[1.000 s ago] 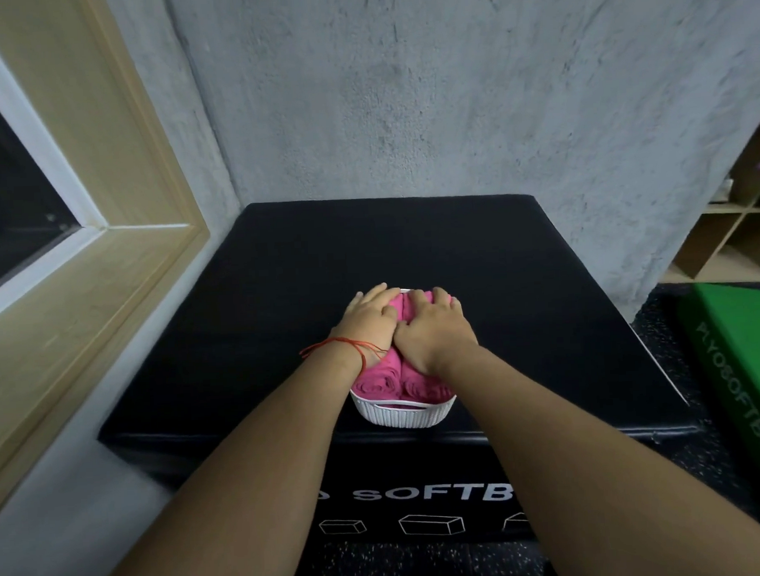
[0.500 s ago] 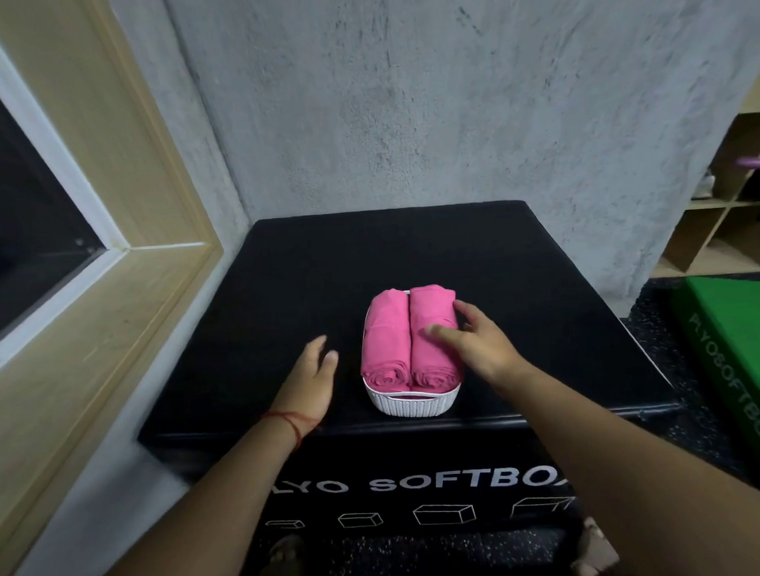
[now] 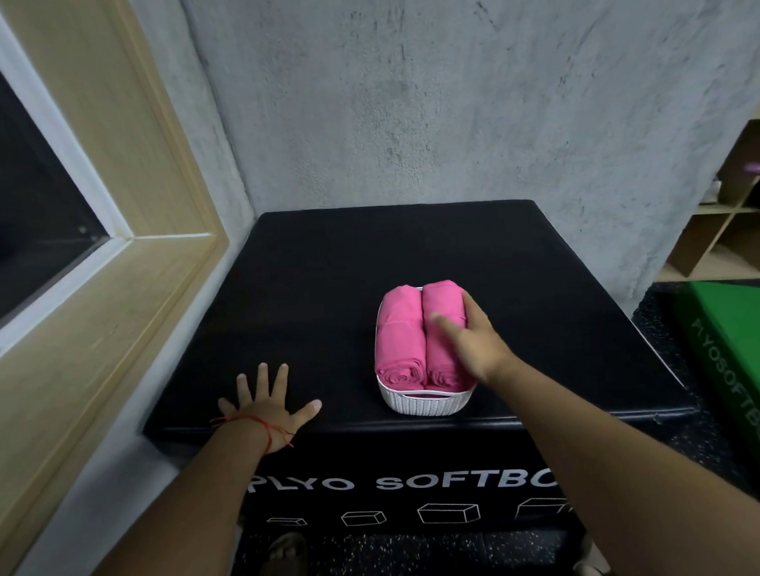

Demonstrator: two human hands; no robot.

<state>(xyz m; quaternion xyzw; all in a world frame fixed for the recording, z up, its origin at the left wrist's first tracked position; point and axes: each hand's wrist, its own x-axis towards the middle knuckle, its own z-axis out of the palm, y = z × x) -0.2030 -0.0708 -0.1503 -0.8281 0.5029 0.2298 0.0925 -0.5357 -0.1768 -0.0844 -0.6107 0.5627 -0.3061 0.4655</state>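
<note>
Left hand (image 3: 268, 408) has slid away from the basket (image 3: 422, 401) since half a second ago: further left, closer to the front edge of the black plyo box (image 3: 368, 253). Right hand (image 3: 474, 347) stays on the right towel roll (image 3: 439, 300), same as before. A second ago both hands were pressed on the towels.

Towels: two bright pink rolls, left towel roll (image 3: 399, 330) and the right one, packed side by side and touching, filling the white ribbed basket and bulging above its rim. The basket sits on the box top, right of centre, near the front edge.

Hands:
- left: flat on the box top, palm down, fingers fully spread, holding nothing. Red string (image 3: 262, 421) round the wrist. Well apart from the basket.
- right: open, fingers fairly straight, laid over the right roll, fingers (image 3: 473, 310) along its outer side, thumb on top. Thumb is motion-blurred, so I can't tell whether it's a real grip; it reads as resting contact.

Orientation: both rolls run front to back, long axis pointing from the person toward the grey wall (image 3: 448, 89). Spiral ends face the person. Basket's long axis matches.

Green soft box (image 3: 738, 359) on the floor at right.
</note>
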